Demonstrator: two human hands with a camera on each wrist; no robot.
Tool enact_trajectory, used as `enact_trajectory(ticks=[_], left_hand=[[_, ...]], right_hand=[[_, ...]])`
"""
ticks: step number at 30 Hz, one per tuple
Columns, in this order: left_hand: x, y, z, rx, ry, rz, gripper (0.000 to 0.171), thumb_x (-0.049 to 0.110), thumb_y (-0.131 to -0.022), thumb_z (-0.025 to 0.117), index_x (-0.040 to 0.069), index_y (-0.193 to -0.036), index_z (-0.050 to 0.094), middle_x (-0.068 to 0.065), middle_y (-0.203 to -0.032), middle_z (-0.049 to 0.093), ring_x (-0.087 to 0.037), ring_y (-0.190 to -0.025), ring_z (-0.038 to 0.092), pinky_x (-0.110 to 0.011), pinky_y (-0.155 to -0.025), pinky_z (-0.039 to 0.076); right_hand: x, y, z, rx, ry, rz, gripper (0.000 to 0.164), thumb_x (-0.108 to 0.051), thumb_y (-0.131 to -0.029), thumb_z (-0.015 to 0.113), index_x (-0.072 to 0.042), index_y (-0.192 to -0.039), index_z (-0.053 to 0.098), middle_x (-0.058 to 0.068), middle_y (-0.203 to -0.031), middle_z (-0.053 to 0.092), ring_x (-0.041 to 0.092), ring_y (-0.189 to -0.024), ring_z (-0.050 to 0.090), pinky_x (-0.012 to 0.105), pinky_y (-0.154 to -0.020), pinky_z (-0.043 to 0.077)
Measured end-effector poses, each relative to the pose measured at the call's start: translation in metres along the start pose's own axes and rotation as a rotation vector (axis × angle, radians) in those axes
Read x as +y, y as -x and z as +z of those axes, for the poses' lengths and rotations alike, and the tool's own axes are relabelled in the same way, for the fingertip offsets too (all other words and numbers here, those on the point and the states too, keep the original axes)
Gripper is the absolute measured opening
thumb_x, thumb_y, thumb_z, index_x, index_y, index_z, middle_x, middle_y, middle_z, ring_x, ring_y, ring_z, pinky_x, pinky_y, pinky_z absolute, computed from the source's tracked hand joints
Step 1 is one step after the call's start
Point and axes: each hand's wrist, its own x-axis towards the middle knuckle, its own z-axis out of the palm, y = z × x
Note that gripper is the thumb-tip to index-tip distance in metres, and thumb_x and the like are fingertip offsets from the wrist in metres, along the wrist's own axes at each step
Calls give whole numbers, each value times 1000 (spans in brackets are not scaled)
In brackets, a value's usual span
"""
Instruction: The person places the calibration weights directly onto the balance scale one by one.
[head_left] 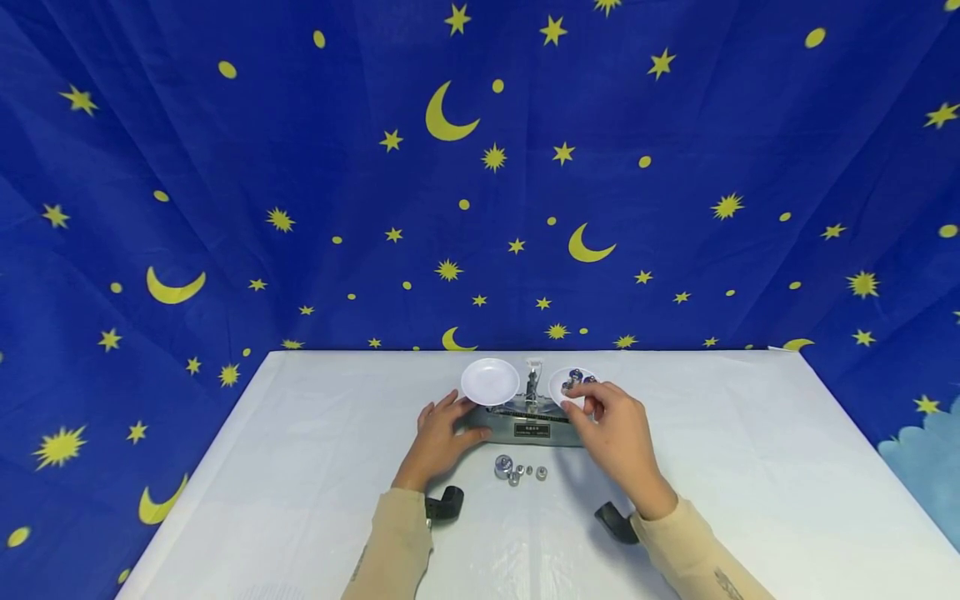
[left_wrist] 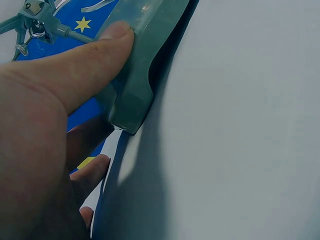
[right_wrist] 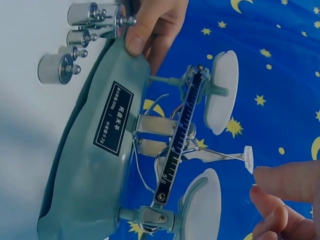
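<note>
A grey-green pan balance [head_left: 495, 431] with a dark label stands toward the back of the table. My left hand [head_left: 435, 446] grips the left end of its base; in the left wrist view the thumb [left_wrist: 100, 62] lies along the front and the other fingers pass behind. The left pan [head_left: 490, 382] is a bare white dish. Several small metal weights [head_left: 575, 376] sit in the right pan [head_left: 557, 385]. Over that pan's near edge hovers my right hand [head_left: 615, 425], thumb and index fingertips close together, with nothing visible between them in the right wrist view.
Several knobbed metal weights [head_left: 503, 467] of different sizes stand on the white table [head_left: 247, 475] in front of the balance. Behind the table hangs a blue cloth [head_left: 360, 183] with yellow stars and moons. Black wrist mounts [head_left: 617, 522] sit at both sleeves.
</note>
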Motion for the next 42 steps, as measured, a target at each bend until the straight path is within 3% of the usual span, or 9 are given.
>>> enact_trajectory(ticks=[21, 32, 42], left_hand=[[3, 0, -1, -6, 1, -15, 56, 31, -87, 78, 4, -134, 64, -12, -139, 61, -38, -144, 36, -64, -118, 10], [0, 0, 0, -3, 10, 11, 56, 32, -87, 78, 4, -133, 64, -12, -139, 61, -39, -143, 38, -66, -116, 12], [1, 0, -1, -11, 5, 1, 57, 33, -87, 77, 4, -135, 63, -12, -141, 60, -39, -143, 37, -66, -117, 10]], right_hand=[[-3, 23, 2, -99, -59, 30, 11, -8, -82, 82, -12, -90, 76, -9, -69, 51, 10, -64, 46, 24, -59, 39], [-1, 37, 9, -175, -90, 95, 11, -9, -81, 83, -15, -89, 76, -10, -68, 51, 7, -63, 47, 23, -57, 41], [1, 45, 15, -210, -114, 132, 13, -6, -80, 82, -11, -91, 76, -9, -68, 50, 7, -63, 46, 23, -58, 41]])
